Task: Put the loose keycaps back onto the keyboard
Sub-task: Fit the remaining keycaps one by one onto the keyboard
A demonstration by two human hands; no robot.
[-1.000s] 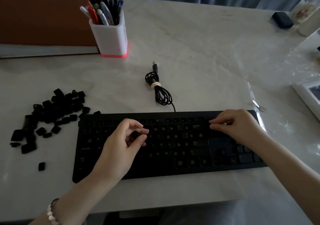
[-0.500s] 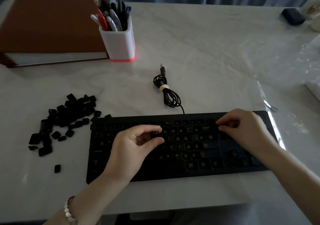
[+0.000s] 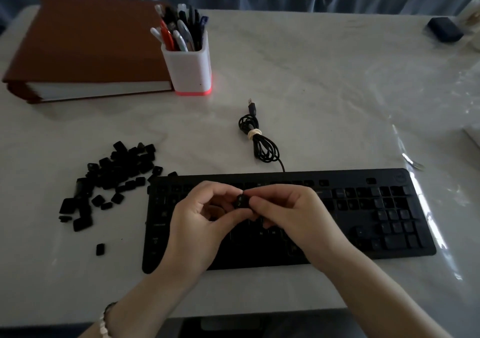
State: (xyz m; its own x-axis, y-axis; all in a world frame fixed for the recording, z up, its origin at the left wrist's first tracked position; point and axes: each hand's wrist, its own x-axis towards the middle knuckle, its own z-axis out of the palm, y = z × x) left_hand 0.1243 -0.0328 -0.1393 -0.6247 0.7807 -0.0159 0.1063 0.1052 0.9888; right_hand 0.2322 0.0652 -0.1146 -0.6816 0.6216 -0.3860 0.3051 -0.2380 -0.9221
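- Left hand and right hand meet fingertip to fingertip above the middle of the keyboard. Both are curled.
- One black keycap is pinched between them. The left forefinger arches over it with the thumb below, and the right fingertips close on its right side. I cannot tell which hand bears the weight.
- The keycap is held clear of the key bed, above the upper letter rows.
- Its printed face is turned up toward the camera. A faint legend shows but is too dim to read. The cap looks near-square, so there is no clear long axis.
- The keyboard's long axis runs left to right across the table. The right end sits slightly farther from the person, and the cable leaves the far edge.
- The pile of loose keycaps lies just left of the keyboard. A stray keycap lies apart, nearer the person.
- Beyond these are the pen holder and the binder.
- Risk: the cap is small and shared between two pinches, so a loosened grip during a handover could drop it among the bare sockets.
- Risk: in poor light the legend may be misread, putting the cap in the wrong place or seating it rotated.
- Risk: pressing it down tilted may jam or strain the stem.
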